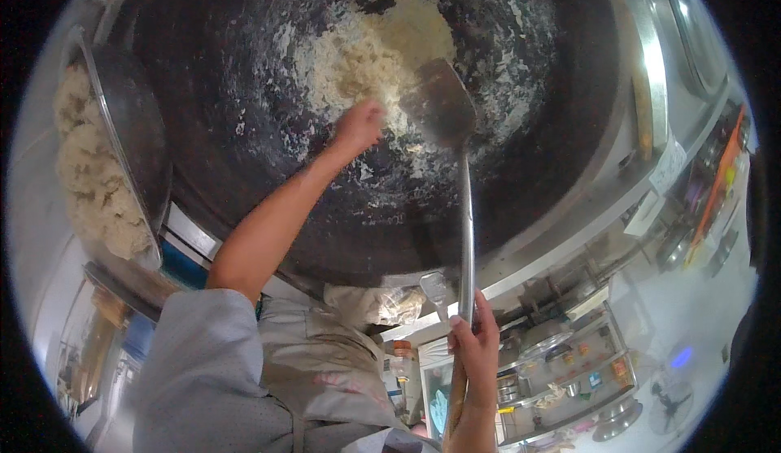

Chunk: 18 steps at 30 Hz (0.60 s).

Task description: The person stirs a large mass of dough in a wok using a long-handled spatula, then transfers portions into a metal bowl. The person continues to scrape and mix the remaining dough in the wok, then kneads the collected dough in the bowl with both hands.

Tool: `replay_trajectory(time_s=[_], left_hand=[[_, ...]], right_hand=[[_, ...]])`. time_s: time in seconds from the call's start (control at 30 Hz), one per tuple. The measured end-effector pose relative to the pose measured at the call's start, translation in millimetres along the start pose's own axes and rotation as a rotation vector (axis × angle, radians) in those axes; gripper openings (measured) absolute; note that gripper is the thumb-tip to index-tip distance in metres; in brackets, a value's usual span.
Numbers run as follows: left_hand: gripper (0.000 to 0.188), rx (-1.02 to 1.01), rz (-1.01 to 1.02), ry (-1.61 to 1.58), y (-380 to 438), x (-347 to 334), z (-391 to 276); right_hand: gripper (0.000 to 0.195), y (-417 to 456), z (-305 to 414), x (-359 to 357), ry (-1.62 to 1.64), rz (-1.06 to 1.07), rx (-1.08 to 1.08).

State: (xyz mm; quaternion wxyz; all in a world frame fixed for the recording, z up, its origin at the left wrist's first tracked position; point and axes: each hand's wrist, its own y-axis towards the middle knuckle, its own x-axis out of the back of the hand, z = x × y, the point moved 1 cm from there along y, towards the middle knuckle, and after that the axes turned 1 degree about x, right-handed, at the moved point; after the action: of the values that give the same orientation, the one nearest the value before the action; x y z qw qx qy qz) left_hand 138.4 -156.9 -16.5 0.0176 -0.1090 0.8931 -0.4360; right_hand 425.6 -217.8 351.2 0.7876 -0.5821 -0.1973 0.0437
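Before me is a very large dark wok (549,166), its inner wall smeared with white residue. In it lie a clumpy off-white mass (366,65) and a smoother beige patch (424,23). My left hand (361,125) reaches over the near edge of the clumpy mass with its fingers curled. Blur hides whether anything is in them. My right hand (476,337) grips the long metal handle of a cooking shovel (444,102). The shovel's broad blade rests in the wok, just right of the mass.
At the left, a metal bowl (131,117) holds a pale, lumpy dough-like mass (97,178). A wooden stick (642,108) lies along the counter at the right. Behind the right hand stand shelves (564,386) with pots and containers. A fan (665,401) is at the lower right.
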Motion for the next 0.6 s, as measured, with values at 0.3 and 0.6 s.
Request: replay_trajectory(time_s=[0.3,0.6], left_hand=[[0.014,-0.231,-0.154,-0.371,15.8,-9.9,-43.6],[0.029,-0.333,0.199,0.456,-45.5,-41.6,-15.8]], right_hand=[[0.058,-23.2,14.6,-10.2,0.105,-0.113,0.021],[0.057,-22.9,9.6,0.9,0.07,-0.108,0.037]])
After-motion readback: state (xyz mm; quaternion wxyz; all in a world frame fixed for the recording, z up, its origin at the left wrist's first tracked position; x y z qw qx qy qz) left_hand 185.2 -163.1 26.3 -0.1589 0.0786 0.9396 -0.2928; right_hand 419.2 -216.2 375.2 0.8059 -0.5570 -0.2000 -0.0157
